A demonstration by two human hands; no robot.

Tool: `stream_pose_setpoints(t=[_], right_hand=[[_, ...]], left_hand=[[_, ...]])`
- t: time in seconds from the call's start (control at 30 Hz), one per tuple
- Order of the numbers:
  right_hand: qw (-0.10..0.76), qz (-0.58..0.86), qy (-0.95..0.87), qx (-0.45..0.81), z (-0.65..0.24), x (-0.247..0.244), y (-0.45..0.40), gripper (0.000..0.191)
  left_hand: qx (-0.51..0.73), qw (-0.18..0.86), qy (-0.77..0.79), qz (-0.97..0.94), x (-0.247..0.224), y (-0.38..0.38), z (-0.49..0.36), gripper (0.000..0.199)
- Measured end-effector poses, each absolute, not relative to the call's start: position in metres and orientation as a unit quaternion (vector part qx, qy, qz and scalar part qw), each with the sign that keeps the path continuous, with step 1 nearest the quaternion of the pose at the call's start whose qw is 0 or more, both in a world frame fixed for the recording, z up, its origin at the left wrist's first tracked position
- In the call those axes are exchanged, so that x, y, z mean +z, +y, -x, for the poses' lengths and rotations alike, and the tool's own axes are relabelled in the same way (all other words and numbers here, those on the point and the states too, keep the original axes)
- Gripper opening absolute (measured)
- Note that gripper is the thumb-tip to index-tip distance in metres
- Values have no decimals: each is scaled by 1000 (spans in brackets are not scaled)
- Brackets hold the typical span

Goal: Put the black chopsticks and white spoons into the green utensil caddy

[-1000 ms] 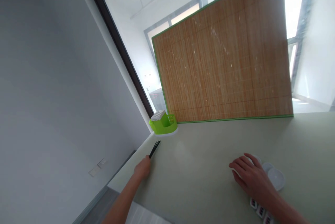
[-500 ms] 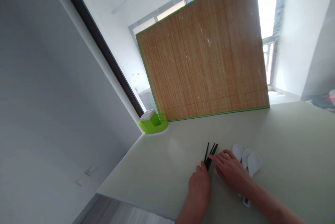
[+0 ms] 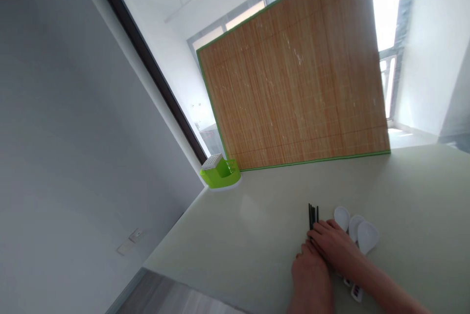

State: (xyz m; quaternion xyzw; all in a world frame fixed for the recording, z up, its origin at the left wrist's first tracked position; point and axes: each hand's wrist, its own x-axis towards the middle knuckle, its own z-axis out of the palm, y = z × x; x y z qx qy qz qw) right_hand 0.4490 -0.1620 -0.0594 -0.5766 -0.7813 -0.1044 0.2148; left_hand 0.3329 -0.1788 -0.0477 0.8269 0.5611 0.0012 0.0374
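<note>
Several black chopsticks [image 3: 313, 216] lie bunched on the table, their thin ends pointing away from me. My left hand [image 3: 311, 267] is closed around their near ends, which it hides. Just above it, my right hand [image 3: 333, 243] lies over the bundle with its fingers curled against the sticks, and the two hands touch. To the right are three white spoons, a left one [image 3: 341, 217], a middle one [image 3: 354, 227] and a right one [image 3: 367, 236], fanned out side by side. My right forearm passes over their handles and partly hides them.
A pale table [image 3: 264, 240] spreads under everything. At its far left corner stands a green caddy [image 3: 220, 175] with a white base. An upright bamboo mat [image 3: 297, 84] with green edging borders the back. A grey wall [image 3: 91, 157] rises on the left.
Both hands and the chopsticks have shifted right, closer to the spoons. The chopsticks were splayed and slanted; now they stand closer together and straighter. My hands have come together, and the view has turned slightly left.
</note>
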Motion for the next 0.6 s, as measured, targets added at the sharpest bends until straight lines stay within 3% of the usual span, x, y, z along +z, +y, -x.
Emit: stream_pose_setpoints(t=[0.17, 0.3, 0.43, 0.6], right_hand=[[218, 575, -785, -77, -453, -60, -163, 12], [231, 571, -786, -57, -460, -69, -161, 14], [244, 556, -791, -80, -464, -80, -159, 15], [241, 544, -796, -107, -462, -82, -159, 13]], left_hand=[[7, 133, 552, -823, -34, -188, -334, 34], [-25, 159, 517, -841, -20, -184, -322, 44], [8, 85, 457, -885, 5, -134, -288, 42], [17, -62, 563, -824, 51, -25, -235, 34]])
